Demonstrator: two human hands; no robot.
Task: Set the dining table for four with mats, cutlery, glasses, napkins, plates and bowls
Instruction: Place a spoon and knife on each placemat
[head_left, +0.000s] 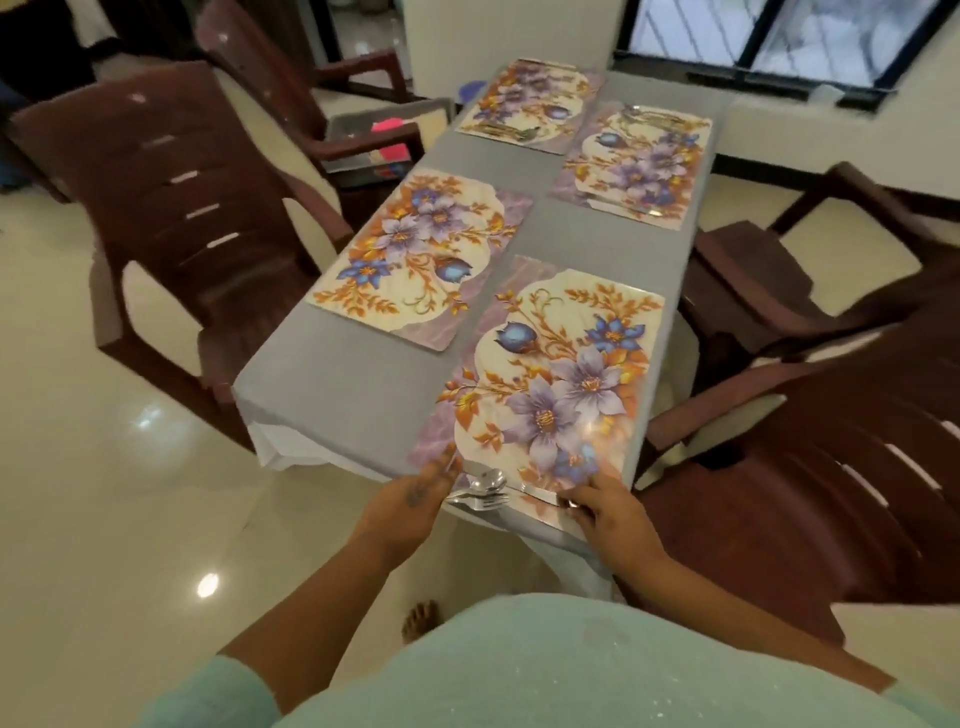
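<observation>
The cutlery (480, 493) (spoon and forks, handles pinched by the right hand (610, 512)) is best laid square along the near mat (550, 374), steadied by the open left hand (410, 506).

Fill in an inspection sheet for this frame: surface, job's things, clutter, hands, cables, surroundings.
Surface: table under a grey cloth.
Job's things: four floral mats; near mat has a spoon, fork and knife at its near edge; near-left mat bare; far mats carry cutlery. No glasses, napkins, plates or bowls seen.
Clutter: nothing seen.
Hands: left hand open beside the spoon; right hand on the knife handle.
Cables: nothing seen.
Surroundings: brown chairs, glossy floor, window.
</observation>
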